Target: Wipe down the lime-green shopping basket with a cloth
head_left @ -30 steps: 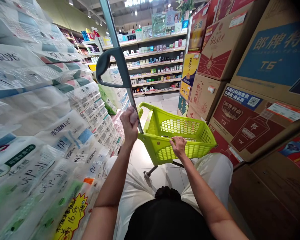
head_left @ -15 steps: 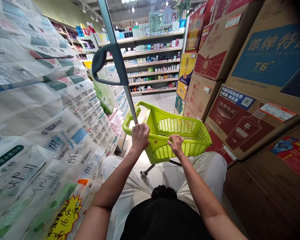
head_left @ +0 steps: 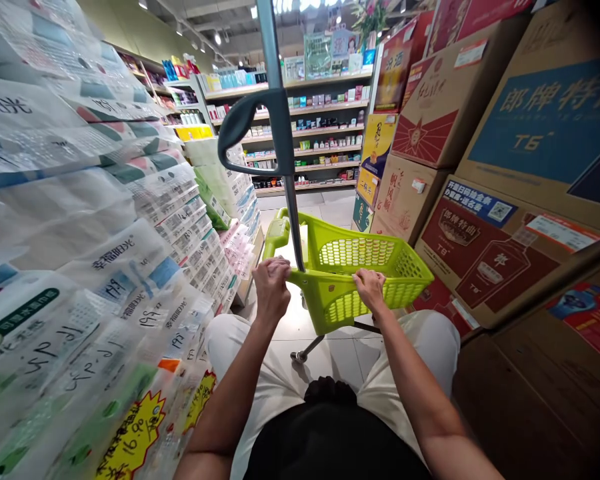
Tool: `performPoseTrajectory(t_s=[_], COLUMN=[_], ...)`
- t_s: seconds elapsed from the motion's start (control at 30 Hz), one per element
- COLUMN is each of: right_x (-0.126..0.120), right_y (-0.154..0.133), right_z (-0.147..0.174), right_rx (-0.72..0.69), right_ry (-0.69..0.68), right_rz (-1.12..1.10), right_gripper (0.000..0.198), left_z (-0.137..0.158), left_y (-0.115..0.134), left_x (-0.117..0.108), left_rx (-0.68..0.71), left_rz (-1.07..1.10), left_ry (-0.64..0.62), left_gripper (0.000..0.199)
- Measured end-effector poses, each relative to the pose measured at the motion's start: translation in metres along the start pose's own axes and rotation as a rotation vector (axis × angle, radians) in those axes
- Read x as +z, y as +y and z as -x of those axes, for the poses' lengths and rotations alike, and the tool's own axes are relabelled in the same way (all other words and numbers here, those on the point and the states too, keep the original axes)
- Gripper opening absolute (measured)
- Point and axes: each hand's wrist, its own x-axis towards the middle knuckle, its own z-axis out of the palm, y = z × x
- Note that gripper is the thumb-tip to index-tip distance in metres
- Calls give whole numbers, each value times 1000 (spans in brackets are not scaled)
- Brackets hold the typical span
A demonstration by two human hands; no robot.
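Observation:
A lime-green shopping cart (head_left: 330, 303) with perforated sides stands crosswise before my knees, on thin metal legs with a caster (head_left: 299, 357). From its left part rises a grey metal pole (head_left: 295, 220) with a dark loop handle (head_left: 255, 133), leaning slightly left. My left hand (head_left: 273, 287) is closed around the green push handle, just left of the pole's base. Fingers of my right hand (head_left: 371, 288) curl over the near side rim of the basket. Little of the basket's inside shows.
Stacked tissue packs (head_left: 175, 213) with yellow price tags (head_left: 133, 433) crowd the left side. Tall cardboard boxes (head_left: 485, 247) line the right. Ahead, across the tiled floor (head_left: 320, 200), stands a shelf (head_left: 325, 123) full of small packages.
The cart and its pole have shifted to the right in view. My left hand has moved from the pole's base out onto the push handle; my right hand still grips the rim.

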Motion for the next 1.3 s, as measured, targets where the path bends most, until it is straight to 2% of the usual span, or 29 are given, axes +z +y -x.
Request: performPoseTrajectory(t_s=[0.07, 0.13, 0.2, 0.27, 0.47, 0.53, 0.63, 0.8, 0.97, 1.03, 1.2, 1.3], right_x=[4, 12, 23, 31, 29, 26, 24, 25, 23, 22, 15, 7], right_y=[-19, -40, -54, -60, -45, -42, -44, -48, -49, -50, -49, -42], right_z=[-2, -3, -3, -4, -3, 0, 2, 1, 2, 3, 8, 8], right_rx=[-62, -139, -117, -67, -93, -90, -74, -63, -102, -107, -109, -115], right_ry=[-23, -75, -58, -31, -42, -45, -34, -15, -55, -42, 14, 29], right_rz=[-7, -34, -44, -47, -74, -92, -122, -119, -103, -115, -246, -296], right_gripper=[24, 26, 25, 23, 17, 15, 15, 12, 13, 14, 19, 23], left_z=[-14, -33, -49, -54, -25, -25, -28, -20, -27, -26, -16, -32], left_y=[5, 3, 0, 3, 35, 39, 40, 48, 33, 30, 21, 0], left_x=[-4, -9, -12, -9, 3, -1, -7, -2, -12, -18, -26, -27], left_rx=[17, -56, -157, -184, 58, 14, -121, -20, -126, -123, -69, -80], left_rz=[-18, -56, -89, -102, -130, -125, -114, -104, -183, -204, -189, -105], left_ry=[-89, -115, -124, -154, -241, -267, -274, -305, -237, -216, -272, -297], left_gripper=[34, 34, 32, 29, 29, 25, 19, 20, 19, 21, 30, 34])
